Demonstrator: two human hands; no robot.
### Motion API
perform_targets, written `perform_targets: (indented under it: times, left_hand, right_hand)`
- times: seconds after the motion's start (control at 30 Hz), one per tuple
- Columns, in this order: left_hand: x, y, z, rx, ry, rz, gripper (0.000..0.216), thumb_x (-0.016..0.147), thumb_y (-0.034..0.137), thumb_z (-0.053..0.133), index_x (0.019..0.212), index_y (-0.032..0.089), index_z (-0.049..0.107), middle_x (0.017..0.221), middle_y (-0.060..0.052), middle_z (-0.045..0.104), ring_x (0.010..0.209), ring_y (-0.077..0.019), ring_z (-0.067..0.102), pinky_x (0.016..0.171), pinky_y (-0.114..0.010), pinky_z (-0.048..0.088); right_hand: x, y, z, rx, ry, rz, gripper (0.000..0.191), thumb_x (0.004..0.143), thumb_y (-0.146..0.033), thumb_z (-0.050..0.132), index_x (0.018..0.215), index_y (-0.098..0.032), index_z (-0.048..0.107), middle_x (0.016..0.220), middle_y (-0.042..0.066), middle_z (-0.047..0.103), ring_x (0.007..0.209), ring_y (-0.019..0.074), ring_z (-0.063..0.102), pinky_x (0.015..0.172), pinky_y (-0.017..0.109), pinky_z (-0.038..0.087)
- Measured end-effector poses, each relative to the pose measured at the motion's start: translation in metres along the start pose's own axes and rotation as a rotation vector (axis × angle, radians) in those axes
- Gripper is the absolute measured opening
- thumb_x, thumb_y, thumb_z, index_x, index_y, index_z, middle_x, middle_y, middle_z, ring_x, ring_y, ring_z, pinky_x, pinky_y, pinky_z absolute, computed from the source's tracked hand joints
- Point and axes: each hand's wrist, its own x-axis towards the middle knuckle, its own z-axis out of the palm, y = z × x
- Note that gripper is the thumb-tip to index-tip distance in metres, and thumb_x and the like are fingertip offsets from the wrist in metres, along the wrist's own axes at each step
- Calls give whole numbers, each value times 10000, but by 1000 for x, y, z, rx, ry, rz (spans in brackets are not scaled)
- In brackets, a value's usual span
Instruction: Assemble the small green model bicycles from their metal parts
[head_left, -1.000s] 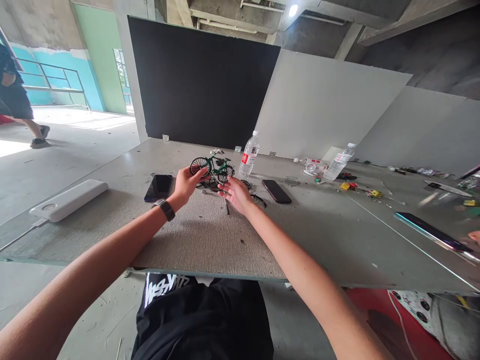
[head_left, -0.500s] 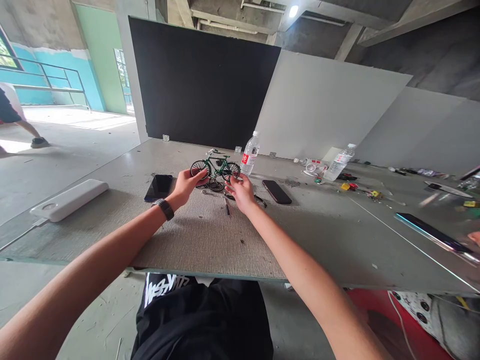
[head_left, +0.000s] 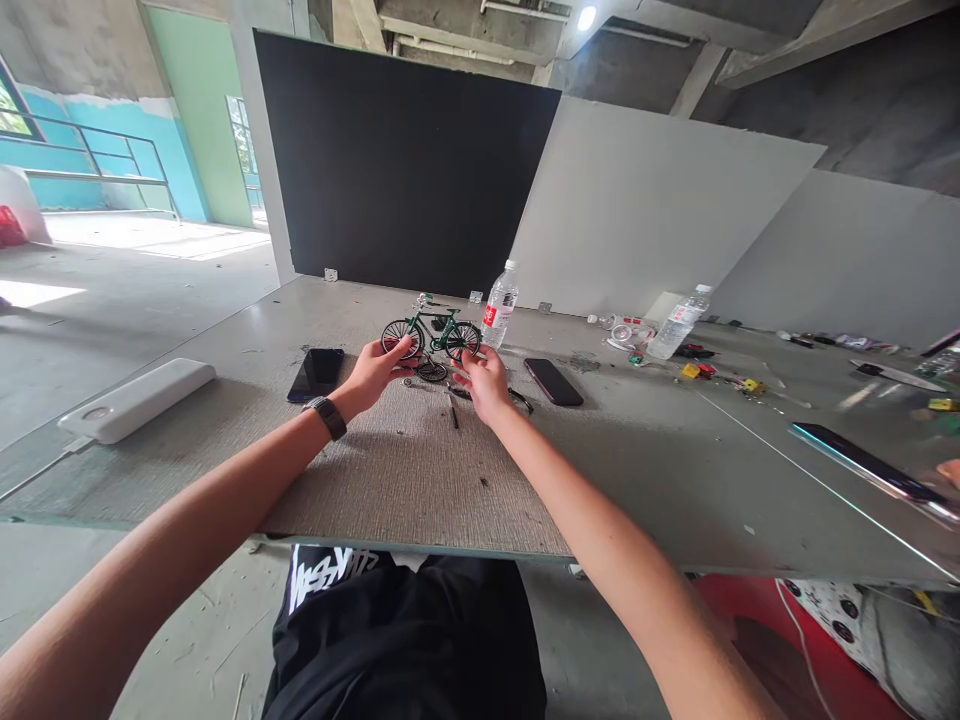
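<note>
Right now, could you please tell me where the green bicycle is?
The bicycle is near the centre of the head view, held between the left hand and right hand, just left of the nearest bottle.

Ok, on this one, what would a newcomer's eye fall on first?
Probably the green model bicycle, held near the middle of the picture between the left hand and the right hand. After that, likely the large black panel standing behind it, and the upright water bottle by the panel's lower right corner.

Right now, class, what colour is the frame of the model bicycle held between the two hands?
The model bicycle frame is green, shown best in the head view.
</note>
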Motion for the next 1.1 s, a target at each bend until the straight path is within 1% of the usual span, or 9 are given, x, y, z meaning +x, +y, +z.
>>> perform_targets:
  times: [0.17, 0.33, 0.43, 0.53, 0.67, 0.77, 0.83, 0.93, 1.1]
  left_hand:
    - [-3, 4, 3, -62, -40, -20, 305, 881, 438, 773, 916, 150, 679, 909, -83, 723, 754, -134, 675, 665, -250, 524]
    - [-5, 5, 5, -88, -50, -9, 300, 874, 416, 781, 858, 160, 624, 846, -59, 697, 702, -118, 641, 632, -239, 498]
    - [-5, 4, 5, -56, -30, 60, 313, 843, 409, 804, 857, 167, 607, 814, -32, 672, 674, -115, 627, 607, -236, 487]
    - [-4, 4, 4, -1, 5, 119, 318, 808, 405, 825, 856, 160, 628, 800, -19, 656, 626, -104, 596, 584, -240, 475]
    - [-2, 3, 2, 43, 65, 125, 295, 779, 376, 847, 815, 145, 668, 783, -23, 654, 593, -92, 559, 574, -245, 456]
    - [-2, 4, 2, 44, 75, 103, 278, 803, 373, 832, 799, 139, 682, 775, -29, 652, 594, -92, 554, 567, -243, 444]
    - [-3, 5, 3, 13, 63, 81, 269, 824, 374, 819, 819, 137, 691, 787, -28, 648, 610, -92, 562, 581, -242, 454]
    - [-6, 7, 3, -66, 1, 18, 269, 843, 377, 809, 876, 132, 704, 832, -40, 661, 646, -96, 585, 599, -237, 463]
    - [-7, 11, 4, -218, -109, -71, 272, 868, 375, 787, 929, 130, 685, 875, -63, 679, 681, -109, 616, 600, -234, 464]
  right_hand:
    - [-2, -2, 1, 42, -11, 30, 371, 713, -276, 817, 966, -266, 546, 859, -51, 675, 873, 167, 719, 687, 265, 536]
    - [-4, -4, 0, 58, -32, 20, 339, 731, -255, 806, 952, -267, 548, 907, -43, 690, 882, 163, 720, 706, 271, 538]
    - [-4, -4, 0, 74, -38, 24, 341, 723, -251, 809, 948, -262, 553, 905, -43, 687, 873, 160, 717, 700, 267, 536]
    - [-3, -4, 0, 72, -34, 24, 338, 726, -260, 806, 948, -261, 551, 910, -39, 690, 867, 160, 716, 695, 269, 536]
    - [-3, -5, 1, 44, -16, 15, 315, 734, -269, 795, 943, -261, 559, 943, -29, 705, 869, 165, 715, 685, 270, 538]
    - [-3, -5, 2, 43, -2, 21, 305, 735, -263, 792, 941, -259, 568, 939, -25, 712, 859, 161, 715, 666, 256, 539]
    - [-3, -6, 3, 57, 13, 25, 295, 739, -249, 786, 938, -256, 568, 916, -30, 709, 840, 154, 715, 655, 246, 538]
    - [-4, -6, 3, 86, 24, 28, 275, 747, -228, 781, 918, -250, 567, 904, -34, 705, 825, 145, 716, 649, 238, 540]
    - [-5, -5, 0, 89, -59, 14, 319, 725, -282, 841, 893, -246, 573, 960, -18, 725, 871, 152, 728, 679, 241, 557]
